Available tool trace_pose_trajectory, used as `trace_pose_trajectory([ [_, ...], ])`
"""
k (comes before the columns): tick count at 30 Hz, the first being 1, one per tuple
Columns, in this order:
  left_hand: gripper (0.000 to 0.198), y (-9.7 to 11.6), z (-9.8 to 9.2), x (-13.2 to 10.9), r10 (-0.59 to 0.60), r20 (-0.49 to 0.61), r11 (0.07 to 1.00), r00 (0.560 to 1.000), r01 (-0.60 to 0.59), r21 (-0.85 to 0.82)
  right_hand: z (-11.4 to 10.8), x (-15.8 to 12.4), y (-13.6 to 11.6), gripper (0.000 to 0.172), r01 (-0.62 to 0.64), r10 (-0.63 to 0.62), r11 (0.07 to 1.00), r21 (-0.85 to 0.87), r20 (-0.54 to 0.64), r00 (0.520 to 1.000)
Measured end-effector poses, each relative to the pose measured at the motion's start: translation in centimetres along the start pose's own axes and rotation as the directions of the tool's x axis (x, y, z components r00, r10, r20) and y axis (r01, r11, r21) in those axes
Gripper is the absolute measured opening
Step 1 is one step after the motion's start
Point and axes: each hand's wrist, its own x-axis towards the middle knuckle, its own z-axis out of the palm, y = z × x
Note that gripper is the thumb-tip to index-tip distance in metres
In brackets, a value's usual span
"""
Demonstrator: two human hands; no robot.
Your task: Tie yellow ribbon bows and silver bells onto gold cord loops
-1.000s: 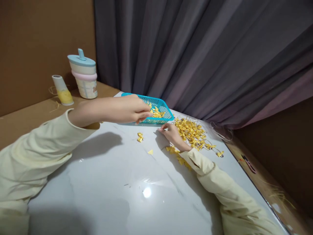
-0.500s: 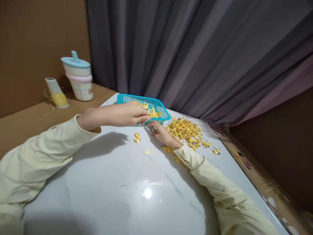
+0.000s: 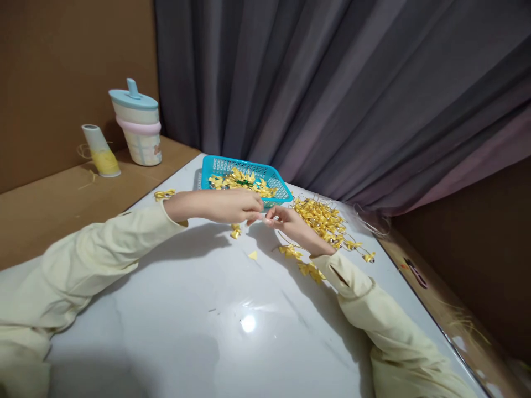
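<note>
My left hand [image 3: 240, 205] reaches across in front of the blue mesh basket [image 3: 249, 160], its fingers pinched together. My right hand [image 3: 292, 225] meets it fingertip to fingertip, thumb and forefinger also closed. Whatever lies between the fingertips is too small to make out. Yellow ribbon bows [image 3: 240, 179] fill the basket's bottom, with something dark green among them. Just below my left fingers, a single yellow bow [image 3: 235, 232] lies on the white table. A thin cord [image 3: 290, 240] curves below my right hand, close to more loose yellow bows [image 3: 310, 271].
A heap of yellow bows with cords and small metallic beads [image 3: 321, 218] lies right of the basket. At the left stand a lidded cup [image 3: 141, 132] and a spool of yellow thread [image 3: 103, 157]. A dark-and-pink tool [image 3: 416, 273] lies beyond the table's right edge. A grey curtain [image 3: 265, 83] hangs behind.
Both hands have shifted slightly right and nearer, away from the basket, and their fingertips now meet. More of the basket's bows show, and a yellow piece behind my left wrist has come into view.
</note>
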Motion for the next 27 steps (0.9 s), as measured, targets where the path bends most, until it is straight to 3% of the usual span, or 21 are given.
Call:
trace_pose_trajectory([
  [3, 0.030, 0.0, 0.9, 0.6, 0.037, 0.153, 0.992, 0.988, -0.018, -0.123, -0.5, -1.0, -1.2, 0.026, -0.046, 0.046, 0.985, 0.166, 0.002, 0.999],
  [7, 0.032, 0.1, 2.1, 1.0, 0.033, 0.090, 0.950, 0.995, -0.003, -0.312, -0.8, -2.3, -1.9, 0.031, -0.151, 0.153, 0.936, 0.318, 0.017, 0.988],
  [12, 0.032, 0.8, 5.2, 1.3, -0.099, 0.002, 0.836, 0.995, 0.084, -0.542, -0.7, -4.7, -1.9, 0.034, -0.212, 0.235, 0.871, 0.442, 0.003, 0.972],
  [18, 0.040, 2.9, 9.2, 1.1, -0.123, 0.174, 0.626, 0.977, 0.213, -0.750, 0.1, -8.4, -2.5, 0.034, -0.243, 0.279, 0.808, 0.536, 0.015, 0.960],
  [21, 0.037, 3.0, 10.6, 0.8, -0.161, 0.202, 0.486, 0.966, 0.255, -0.836, 0.6, -10.0, -2.7, 0.033, -0.301, 0.338, 0.690, 0.658, 0.074, 0.938],
  [24, 0.035, 2.3, 11.4, 0.5, -0.185, 0.222, 0.409, 0.957, 0.280, -0.868, 1.3, -11.2, -2.2, 0.036, -0.362, 0.351, 0.476, 0.802, 0.205, 0.914],
  [27, 0.035, 1.7, 11.7, 0.5, -0.210, 0.223, 0.354, 0.952, 0.286, -0.890, 1.9, -12.0, -1.4, 0.038, -0.407, 0.299, 0.361, 0.839, 0.310, 0.903],
])
